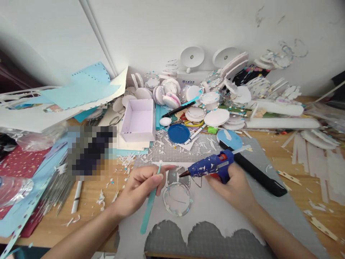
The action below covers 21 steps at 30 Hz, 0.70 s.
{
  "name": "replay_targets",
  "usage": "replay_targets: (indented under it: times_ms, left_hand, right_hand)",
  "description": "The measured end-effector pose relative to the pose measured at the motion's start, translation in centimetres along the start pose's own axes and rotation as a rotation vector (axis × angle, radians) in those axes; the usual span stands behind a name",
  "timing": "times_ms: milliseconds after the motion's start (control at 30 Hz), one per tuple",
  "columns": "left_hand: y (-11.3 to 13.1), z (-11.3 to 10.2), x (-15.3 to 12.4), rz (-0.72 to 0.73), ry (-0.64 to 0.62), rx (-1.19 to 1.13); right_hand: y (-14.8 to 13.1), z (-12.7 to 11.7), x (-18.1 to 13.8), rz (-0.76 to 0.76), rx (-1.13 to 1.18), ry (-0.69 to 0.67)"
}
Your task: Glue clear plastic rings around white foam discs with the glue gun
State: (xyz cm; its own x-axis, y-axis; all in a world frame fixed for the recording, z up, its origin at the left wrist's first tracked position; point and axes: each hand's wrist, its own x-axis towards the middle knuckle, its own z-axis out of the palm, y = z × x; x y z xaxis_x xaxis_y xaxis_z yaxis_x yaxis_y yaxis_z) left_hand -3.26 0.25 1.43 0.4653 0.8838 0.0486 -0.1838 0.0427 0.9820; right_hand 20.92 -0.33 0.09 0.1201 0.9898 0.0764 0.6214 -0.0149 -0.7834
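Teal tweezers [148, 216] are pinched between the thumb and fingers of my left hand [147, 181], narrow tip pointing up and away, while the index finger stretches to the right. My right hand [234, 183] grips a blue hot glue gun [211, 164] spattered with white bits. Its dark nozzle points left, above a hole in the white sheet [215, 205]. Between my hands, a thin ring [165, 205] with pale and bluish bits lies on that sheet. Ragged round cut-outs along the sheet's near edge show the grey cutting mat [172, 241] beneath.
Behind my hands are a pale lilac open box [138, 120], a dark blue lid [178, 133] and piled white discs [216, 117]. A black-handled tool [258, 172] lies right of the glue gun. Paper scraps litter the wooden table [94, 230]. Thin rods [58, 194] lie left.
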Motion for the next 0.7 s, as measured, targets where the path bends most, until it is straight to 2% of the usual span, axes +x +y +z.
replay_targets:
  times_ms: [233,500,600,700]
  left_hand:
    - [-0.4,-0.1,-0.5,-0.023,-0.031,0.144]
    - [-0.8,-0.3,-0.5,-0.009,0.012,0.211]
    - [-0.7,-0.4,-0.5,0.02,0.009,0.187]
    - [-0.5,-0.3,-0.4,0.059,0.02,0.153]
  right_hand:
    - [0.1,0.1,-0.2,-0.057,-0.038,0.036]
    - [0.2,0.1,-0.1,-0.034,-0.064,0.172]
    - [0.6,0.3,-0.3,-0.094,-0.135,0.236]
    - [1.3,0.6,-0.5,-0.216,-0.229,0.303]
